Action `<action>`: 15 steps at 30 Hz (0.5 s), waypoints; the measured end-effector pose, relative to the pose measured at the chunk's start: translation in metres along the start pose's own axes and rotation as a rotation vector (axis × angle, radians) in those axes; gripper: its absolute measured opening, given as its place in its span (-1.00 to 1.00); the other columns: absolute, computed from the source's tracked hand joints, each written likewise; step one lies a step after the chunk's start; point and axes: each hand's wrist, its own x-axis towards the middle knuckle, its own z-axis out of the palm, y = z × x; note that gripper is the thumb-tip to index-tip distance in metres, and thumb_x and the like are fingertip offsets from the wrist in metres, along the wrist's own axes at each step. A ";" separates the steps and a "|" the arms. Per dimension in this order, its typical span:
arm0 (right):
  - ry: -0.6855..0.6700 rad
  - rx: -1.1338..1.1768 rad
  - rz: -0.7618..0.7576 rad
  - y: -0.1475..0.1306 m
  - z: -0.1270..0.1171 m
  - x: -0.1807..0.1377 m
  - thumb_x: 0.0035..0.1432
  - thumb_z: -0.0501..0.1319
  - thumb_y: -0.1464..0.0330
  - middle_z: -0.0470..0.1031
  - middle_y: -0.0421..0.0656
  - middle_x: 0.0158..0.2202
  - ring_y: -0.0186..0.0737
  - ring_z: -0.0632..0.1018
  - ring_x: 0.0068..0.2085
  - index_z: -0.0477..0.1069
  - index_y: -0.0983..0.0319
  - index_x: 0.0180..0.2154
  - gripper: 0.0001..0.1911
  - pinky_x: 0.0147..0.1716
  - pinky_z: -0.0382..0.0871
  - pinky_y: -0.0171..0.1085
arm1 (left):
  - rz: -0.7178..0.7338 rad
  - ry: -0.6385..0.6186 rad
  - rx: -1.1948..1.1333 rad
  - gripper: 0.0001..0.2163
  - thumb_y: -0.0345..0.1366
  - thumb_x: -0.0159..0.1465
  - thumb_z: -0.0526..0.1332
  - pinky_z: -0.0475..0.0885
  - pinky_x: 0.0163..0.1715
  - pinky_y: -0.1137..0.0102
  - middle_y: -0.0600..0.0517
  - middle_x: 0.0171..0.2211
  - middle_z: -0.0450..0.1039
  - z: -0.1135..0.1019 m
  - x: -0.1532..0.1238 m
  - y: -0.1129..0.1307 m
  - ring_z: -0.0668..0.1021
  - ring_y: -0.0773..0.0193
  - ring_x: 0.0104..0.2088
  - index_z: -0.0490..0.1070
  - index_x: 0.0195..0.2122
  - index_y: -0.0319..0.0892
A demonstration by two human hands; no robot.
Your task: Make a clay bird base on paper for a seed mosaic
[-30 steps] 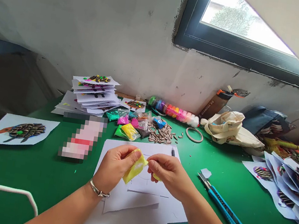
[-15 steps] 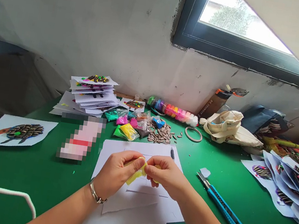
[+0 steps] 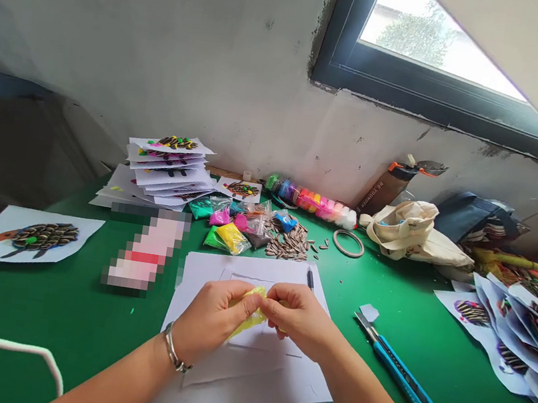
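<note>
Two hands: both meet above the stack of white paper sheets (image 3: 243,373), fingertips nearly touching across one small thing.
Left hand (image 3: 211,317): closed in a pinch on the small yellow crinkled plastic packet (image 3: 248,313), thumb on top and fingers beneath; a silver bracelet (image 3: 175,349) sits at the wrist.
Right hand (image 3: 299,320): closed narrow, thumb and forefinger nipping the packet's right end; what else lies inside the curled fingers I cannot tell.
Packet: held clear of the paper, above the stack's middle, and gripped at both ends, probably so that the soft film stays taut between the two pinches.
Stack: lies flat on the green worktop (image 3: 56,304), probably as a clean surface under the hands.
Right of the stack: a blue utility knife (image 3: 404,377) lies flat, near but untouched.
Beyond the stack: a heap of striped sunflower seeds (image 3: 288,241) and small clear bags of coloured filling (image 3: 231,236), all within reach.
</note>
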 end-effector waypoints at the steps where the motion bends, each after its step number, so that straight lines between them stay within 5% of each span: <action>1: -0.004 0.009 0.004 0.000 -0.001 0.000 0.04 0.25 0.21 0.36 -0.25 -0.60 -0.42 0.34 -0.59 0.38 0.26 -0.53 -0.74 -0.60 0.19 -0.40 | 0.000 0.015 0.010 -0.62 -0.01 0.31 0.09 0.30 -0.45 0.48 0.02 -0.45 0.49 0.000 0.000 -0.001 0.43 0.28 -0.42 0.54 -0.40 -0.17; 7: -0.168 0.232 -0.005 -0.004 -0.010 -0.002 0.09 0.22 0.04 0.40 -0.21 -0.55 -0.42 0.37 -0.61 0.38 0.28 -0.51 -0.57 -0.62 0.15 -0.39 | -0.042 0.107 -0.078 -0.62 0.01 0.27 0.13 0.34 -0.47 0.47 -0.01 -0.42 0.51 0.001 0.001 -0.003 0.47 0.26 -0.42 0.56 -0.36 -0.19; 15: -0.083 0.028 -0.102 0.008 -0.002 0.002 0.14 0.18 -0.01 0.31 -0.25 -0.57 -0.39 0.33 -0.54 0.35 0.25 -0.50 -0.54 -0.59 0.21 -0.40 | -0.047 0.071 -0.084 -0.60 0.03 0.27 0.11 0.40 -0.40 0.44 -0.07 -0.35 0.55 0.003 0.002 -0.003 0.52 0.16 -0.33 0.58 -0.30 -0.19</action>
